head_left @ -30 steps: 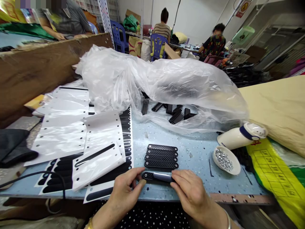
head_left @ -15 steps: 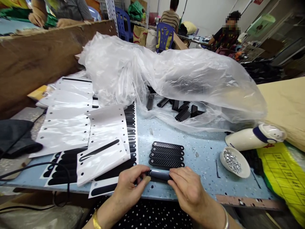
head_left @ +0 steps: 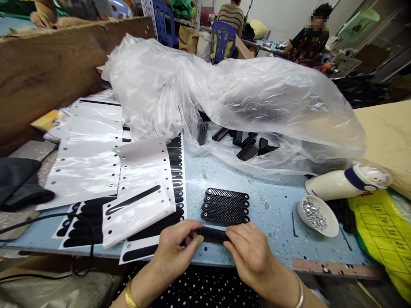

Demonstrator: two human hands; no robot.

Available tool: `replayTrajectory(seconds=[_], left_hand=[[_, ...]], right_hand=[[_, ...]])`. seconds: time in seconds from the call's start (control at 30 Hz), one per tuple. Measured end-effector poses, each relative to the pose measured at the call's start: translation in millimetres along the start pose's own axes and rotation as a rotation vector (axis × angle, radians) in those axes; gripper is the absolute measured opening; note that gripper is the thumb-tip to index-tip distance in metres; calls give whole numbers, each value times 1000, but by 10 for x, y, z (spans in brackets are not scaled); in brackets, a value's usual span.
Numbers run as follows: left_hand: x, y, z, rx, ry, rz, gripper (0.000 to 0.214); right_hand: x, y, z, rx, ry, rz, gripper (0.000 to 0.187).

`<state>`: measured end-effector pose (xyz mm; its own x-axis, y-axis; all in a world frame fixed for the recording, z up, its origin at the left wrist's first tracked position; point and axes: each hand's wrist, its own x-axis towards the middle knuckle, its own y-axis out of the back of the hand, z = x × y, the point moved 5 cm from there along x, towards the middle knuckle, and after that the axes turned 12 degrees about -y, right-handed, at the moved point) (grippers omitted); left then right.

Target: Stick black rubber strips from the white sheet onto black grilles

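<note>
Between my hands, near the table's front edge, is a narrow black strip (head_left: 212,234) with a smooth upper face. My left hand (head_left: 178,246) pinches its left end between thumb and fingers. Its right end is held by my right hand (head_left: 252,250), fingers over the top; both ends are partly hidden. Just beyond lie several black bars (head_left: 226,206) side by side, with a cross-hatched face and a small metal piece at each end. To the left, white backing sheets (head_left: 141,171) lie over sheets of black rounded stickers (head_left: 139,249).
A large clear plastic bag (head_left: 244,90) spreads across the back, with loose black bars (head_left: 248,149) at its mouth. At right are a bowl of small metal pieces (head_left: 317,218), a white bottle (head_left: 337,186) and a yellow bag (head_left: 379,231). A black cable (head_left: 64,216) crosses the left side.
The strip's upper face has turned from shiny grey-blue to dark black as its tilt changed slightly. Both hands keep their hold. The whole view has shifted a little.
</note>
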<state>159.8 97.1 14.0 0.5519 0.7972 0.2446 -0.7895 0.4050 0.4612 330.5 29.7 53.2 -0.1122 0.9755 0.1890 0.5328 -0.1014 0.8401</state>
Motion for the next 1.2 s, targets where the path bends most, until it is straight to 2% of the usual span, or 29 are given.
replayTrajectory(seconds=[0.37, 0.63, 1.03, 1.2], left_hand=[[-9, 5, -34, 29, 10, 6, 18], [15, 37, 49, -43, -156, 33, 22], [10, 31, 77, 60, -208, 58, 19], [21, 53, 105, 76, -296, 98, 19]], right_hand=[[37, -14, 2, -30, -11, -32, 24], [31, -18, 23, 0, -23, -25, 22], [-23, -32, 115, 172, -86, 41, 21], [-32, -36, 162, 260, -109, 90, 21]])
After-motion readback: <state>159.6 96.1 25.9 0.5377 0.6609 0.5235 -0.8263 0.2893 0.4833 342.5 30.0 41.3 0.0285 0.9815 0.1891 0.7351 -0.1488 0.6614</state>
